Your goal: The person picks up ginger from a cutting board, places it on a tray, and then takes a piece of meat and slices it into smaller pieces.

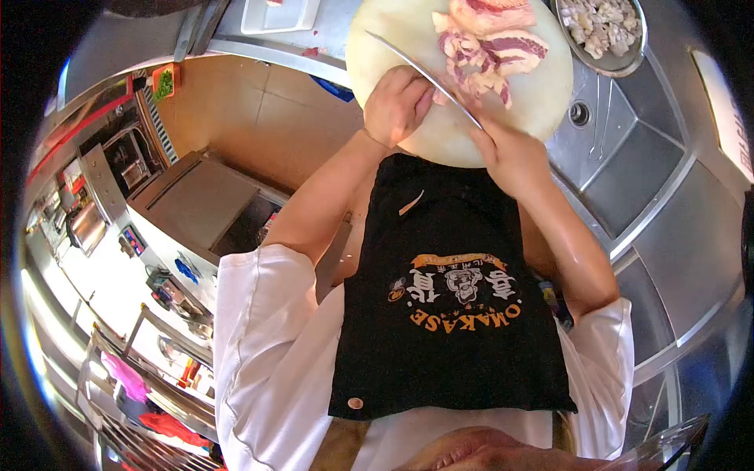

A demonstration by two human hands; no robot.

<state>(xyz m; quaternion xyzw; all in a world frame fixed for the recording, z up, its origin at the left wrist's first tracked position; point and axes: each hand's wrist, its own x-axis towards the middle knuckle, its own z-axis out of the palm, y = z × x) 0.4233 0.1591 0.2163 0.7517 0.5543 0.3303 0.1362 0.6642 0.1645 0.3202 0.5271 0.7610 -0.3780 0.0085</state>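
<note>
My right hand point(510, 153) grips the handle of a long knife point(420, 71). Its blade slants up and to the left across a round pale cutting board point(393, 31). My left hand point(397, 102) is curled beside the blade, and its fingertips touch the near edge of the raw streaky meat point(491, 51). The meat lies in slices on the far right part of the board. I wear a black apron point(448, 314) over a white shirt.
A metal bowl point(601, 27) of cut meat pieces stands right of the board on a steel sink counter point(667, 196) with a drain point(580, 114). A white tray point(279, 14) sits at the far left. Steel kitchen units point(196, 204) and shelves stand at the left over a tiled floor.
</note>
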